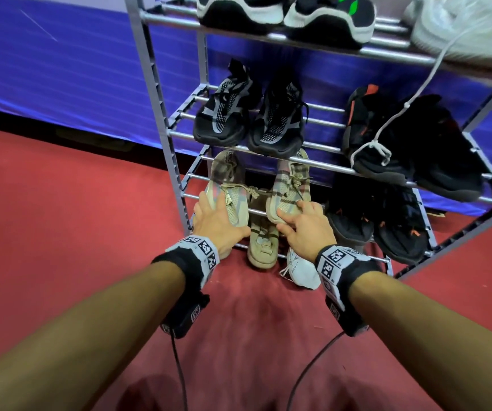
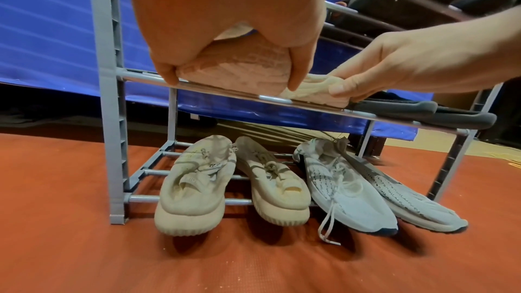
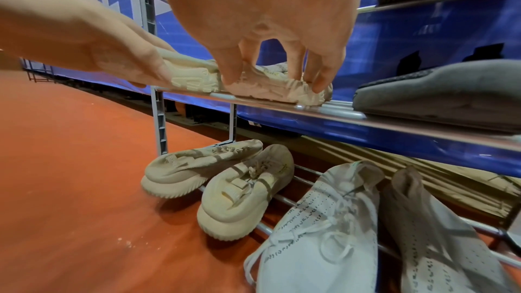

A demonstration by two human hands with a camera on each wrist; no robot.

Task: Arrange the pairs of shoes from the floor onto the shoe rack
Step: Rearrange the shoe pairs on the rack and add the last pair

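Note:
A pair of beige plaid knit shoes lies toe-out on the second-lowest shelf of the grey metal shoe rack [image 1: 161, 114]. My left hand [image 1: 218, 215] grips the toe of the left shoe [image 1: 227, 185], thumb and fingers on either side of it [image 2: 234, 64]. My right hand [image 1: 304, 223] grips the toe of the right shoe [image 1: 290, 188], with its fingers curled over the pale sole edge [image 3: 270, 90]. Both soles rest on the shelf's front bar [image 2: 141, 75]. Each wrist view also shows the other hand on its shoe.
On the bottom shelf lie a beige pair [image 2: 197, 186] and a white pair [image 2: 346, 186]. A black pair [image 1: 378, 221] sits right of the plaid shoes. Two more black pairs [image 1: 247, 117] fill the shelf above, others the top. Red carpet [image 1: 75, 203] spreads in front.

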